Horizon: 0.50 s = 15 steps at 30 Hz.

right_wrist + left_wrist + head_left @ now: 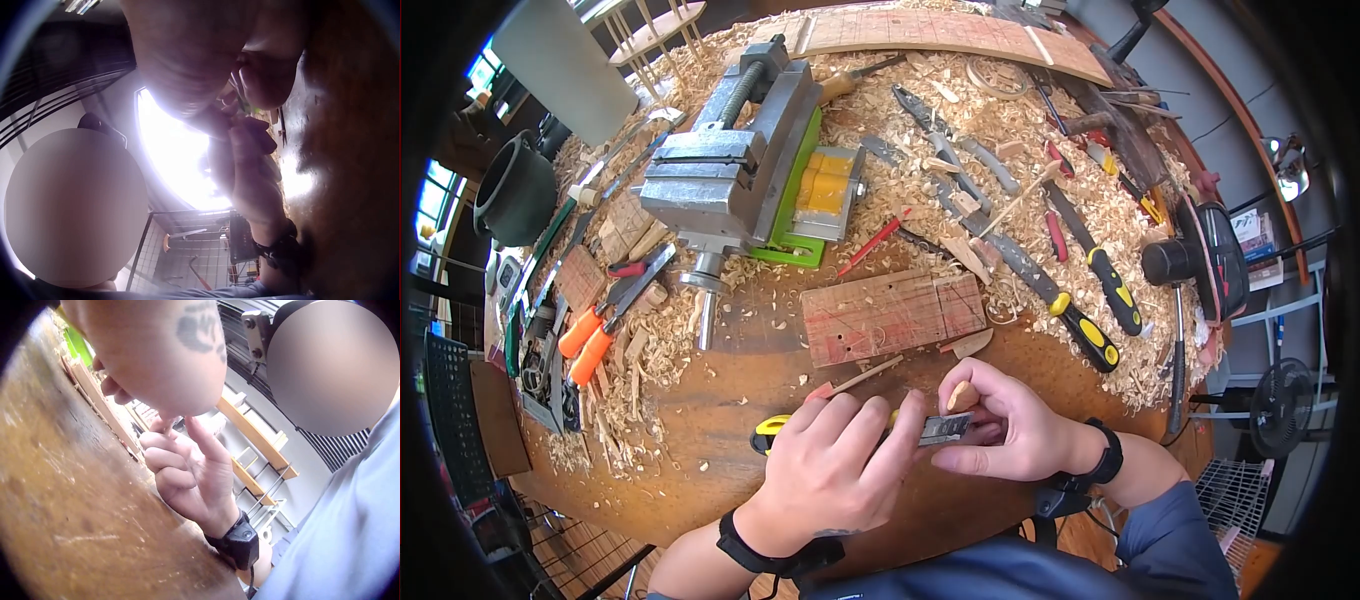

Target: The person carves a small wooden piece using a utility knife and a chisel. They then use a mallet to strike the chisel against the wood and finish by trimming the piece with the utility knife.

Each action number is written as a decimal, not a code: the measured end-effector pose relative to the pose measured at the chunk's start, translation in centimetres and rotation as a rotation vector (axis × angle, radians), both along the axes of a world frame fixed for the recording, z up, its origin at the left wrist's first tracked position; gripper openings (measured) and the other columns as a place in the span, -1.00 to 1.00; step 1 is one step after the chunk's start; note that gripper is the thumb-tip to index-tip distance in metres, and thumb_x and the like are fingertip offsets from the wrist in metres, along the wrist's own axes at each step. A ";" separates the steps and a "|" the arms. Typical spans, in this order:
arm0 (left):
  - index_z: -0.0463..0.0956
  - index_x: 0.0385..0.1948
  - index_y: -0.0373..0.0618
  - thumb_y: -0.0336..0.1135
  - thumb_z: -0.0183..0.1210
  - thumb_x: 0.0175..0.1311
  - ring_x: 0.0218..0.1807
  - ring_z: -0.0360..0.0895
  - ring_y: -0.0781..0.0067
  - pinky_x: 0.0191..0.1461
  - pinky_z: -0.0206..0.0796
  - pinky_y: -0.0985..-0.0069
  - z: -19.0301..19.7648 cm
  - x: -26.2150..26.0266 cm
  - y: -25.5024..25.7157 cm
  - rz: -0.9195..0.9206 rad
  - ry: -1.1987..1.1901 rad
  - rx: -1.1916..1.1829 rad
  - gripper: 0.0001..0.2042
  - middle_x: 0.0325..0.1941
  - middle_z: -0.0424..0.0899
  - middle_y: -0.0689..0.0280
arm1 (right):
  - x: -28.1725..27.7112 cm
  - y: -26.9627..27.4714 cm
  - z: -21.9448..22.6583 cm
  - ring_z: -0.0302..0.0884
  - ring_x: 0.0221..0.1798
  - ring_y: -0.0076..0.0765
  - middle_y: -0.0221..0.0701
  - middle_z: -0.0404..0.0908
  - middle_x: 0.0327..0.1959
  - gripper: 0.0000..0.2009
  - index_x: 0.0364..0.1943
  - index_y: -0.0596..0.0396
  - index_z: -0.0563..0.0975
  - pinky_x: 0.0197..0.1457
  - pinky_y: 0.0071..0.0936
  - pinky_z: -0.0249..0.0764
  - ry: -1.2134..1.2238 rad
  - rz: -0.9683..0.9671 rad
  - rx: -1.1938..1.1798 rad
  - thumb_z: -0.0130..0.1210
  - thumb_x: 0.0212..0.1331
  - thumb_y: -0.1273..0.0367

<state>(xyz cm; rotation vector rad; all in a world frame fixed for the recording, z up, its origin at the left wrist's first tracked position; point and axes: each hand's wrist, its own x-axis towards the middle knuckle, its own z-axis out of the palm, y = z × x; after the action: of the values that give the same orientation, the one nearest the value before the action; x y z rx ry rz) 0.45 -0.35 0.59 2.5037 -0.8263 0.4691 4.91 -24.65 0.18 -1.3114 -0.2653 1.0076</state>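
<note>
Yellow-and-black, the cutter (pixel 945 429) sits lower centre of the frame, where I see the left hand (pixel 835 465) curled round it and the right hand (pixel 1022 432) pinching a small wood piece (pixel 961 398) beside its metal end, presumably for close, steady control.

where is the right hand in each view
Head: right hand right of centre, low.
Left wrist: right hand near the centre, with a black wristband.
Right wrist: right hand large along the top.
Shared landmark: brown tabletop, centre, left and right respectively.
</note>
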 end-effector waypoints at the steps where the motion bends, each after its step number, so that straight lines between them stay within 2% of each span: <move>1: 0.69 0.09 -0.23 -0.22 0.32 0.09 -0.38 0.53 0.34 -0.23 0.49 0.27 0.0 0.0 0.0 0.000 0.000 0.000 -0.51 -0.33 0.59 0.29 | 0.0 0.1 0.1 0.22 -0.32 -0.83 -0.64 0.50 -0.19 -0.56 0.15 -0.01 0.36 -0.33 -0.74 0.18 0.002 -0.017 0.021 0.42 0.39 0.40; 6: 0.70 0.09 -0.21 -0.23 0.31 0.10 -0.39 0.50 0.36 -0.25 0.47 0.30 0.2 0.1 0.0 -0.003 -0.012 0.030 -0.53 -0.36 0.55 0.32 | -0.2 0.2 0.0 0.28 -0.32 -0.82 -0.60 0.56 -0.17 -0.62 0.11 0.02 0.37 -0.33 -0.72 0.22 -0.007 -0.052 0.049 0.38 0.43 0.38; 8: 0.70 0.09 -0.21 -0.23 0.31 0.11 -0.39 0.49 0.37 -0.25 0.46 0.30 0.1 0.1 0.0 -0.002 -0.010 0.031 -0.53 -0.36 0.55 0.33 | 0.0 0.0 -0.2 0.33 -0.30 -0.82 -0.57 0.58 -0.16 -0.63 0.10 0.04 0.37 -0.31 -0.72 0.27 -0.094 0.003 0.024 0.37 0.45 0.35; 15: 0.70 0.10 -0.18 -0.25 0.30 0.12 -0.39 0.47 0.38 -0.26 0.44 0.33 0.1 0.0 0.0 -0.005 -0.013 0.041 -0.54 -0.35 0.53 0.34 | 0.0 -0.1 0.1 0.40 -0.26 -0.81 -0.54 0.60 -0.13 -0.63 0.11 0.05 0.38 -0.29 -0.72 0.32 -0.030 -0.007 0.040 0.36 0.47 0.31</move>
<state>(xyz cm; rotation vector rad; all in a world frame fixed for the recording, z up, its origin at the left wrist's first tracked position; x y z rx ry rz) 0.47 -0.32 0.65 2.5380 -0.8546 0.4719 4.96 -24.76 0.24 -1.2912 -0.3022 0.9726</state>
